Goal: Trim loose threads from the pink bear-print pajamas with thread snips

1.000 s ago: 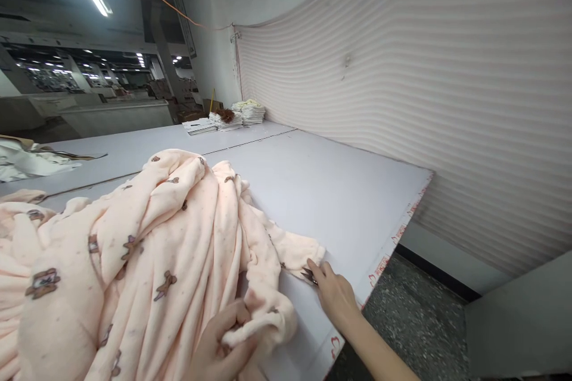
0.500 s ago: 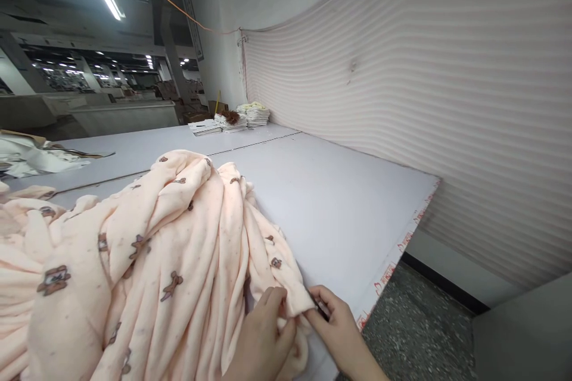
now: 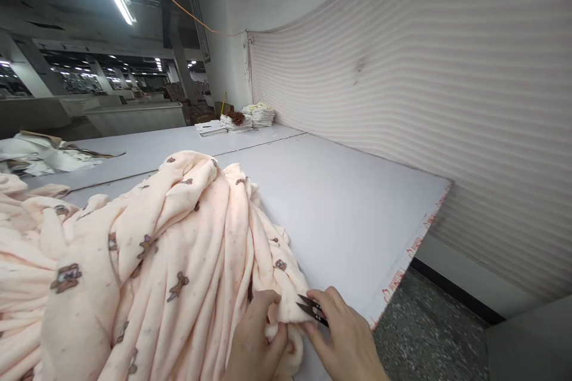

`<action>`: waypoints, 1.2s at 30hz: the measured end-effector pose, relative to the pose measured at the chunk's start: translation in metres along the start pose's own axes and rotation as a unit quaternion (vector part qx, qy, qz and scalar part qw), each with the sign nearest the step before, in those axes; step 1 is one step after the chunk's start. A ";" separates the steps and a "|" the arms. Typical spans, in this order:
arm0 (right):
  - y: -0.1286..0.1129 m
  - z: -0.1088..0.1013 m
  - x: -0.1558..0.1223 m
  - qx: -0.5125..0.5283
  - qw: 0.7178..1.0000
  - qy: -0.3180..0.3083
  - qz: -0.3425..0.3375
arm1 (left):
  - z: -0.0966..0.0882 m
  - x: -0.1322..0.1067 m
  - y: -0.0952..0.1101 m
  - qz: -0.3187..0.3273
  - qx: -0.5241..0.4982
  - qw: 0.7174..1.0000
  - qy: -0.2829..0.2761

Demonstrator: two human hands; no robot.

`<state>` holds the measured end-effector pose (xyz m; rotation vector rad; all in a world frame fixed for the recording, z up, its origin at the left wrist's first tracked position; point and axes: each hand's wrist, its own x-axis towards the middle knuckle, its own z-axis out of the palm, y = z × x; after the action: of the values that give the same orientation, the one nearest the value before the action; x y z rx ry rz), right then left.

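Heaped over the left and front of the table is a soft peach fabric (image 3: 201, 262) printed with small brown bears. My left hand (image 3: 259, 333) pinches a fold of it near its right-hand edge. Just to the right, my right hand (image 3: 342, 333) is closed around black thread snips (image 3: 313, 309). Their two blades are parted, point left and lie over the fabric's corner. The thumb of my right hand sits low, by the edge of the cloth. How the lower folds run beneath my hands is hidden.
The grey table (image 3: 353, 208) has a taped right edge with red print. Stacks of folded white cloth (image 3: 259, 116) stand at its far end, and white scraps (image 3: 49, 152) lie at the far left. A striped sheet (image 3: 402, 83) covers the wall on the right.
The snips in my right hand have swung out over the fabric, and their blades now show apart. My left hand keeps its pinch on the cloth. The view has shifted slightly.
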<state>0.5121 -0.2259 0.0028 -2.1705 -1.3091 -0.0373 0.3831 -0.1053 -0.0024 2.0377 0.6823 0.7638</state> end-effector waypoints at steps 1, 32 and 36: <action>0.002 0.005 0.002 0.004 1.000 0.013 0.015 | -0.001 0.002 0.004 -0.038 -0.033 0.999 -0.015; -0.012 -0.012 0.008 0.226 0.972 -0.056 0.010 | -0.013 0.012 0.011 -0.375 -0.483 0.777 -0.149; 0.005 -0.002 0.015 0.283 0.958 -0.028 0.039 | -0.035 0.017 0.008 -0.337 -0.401 0.845 -0.104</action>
<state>0.5246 -0.2164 0.0071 -1.7328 -1.0933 0.3865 0.3707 -0.0790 0.0254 0.9808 0.7219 0.3016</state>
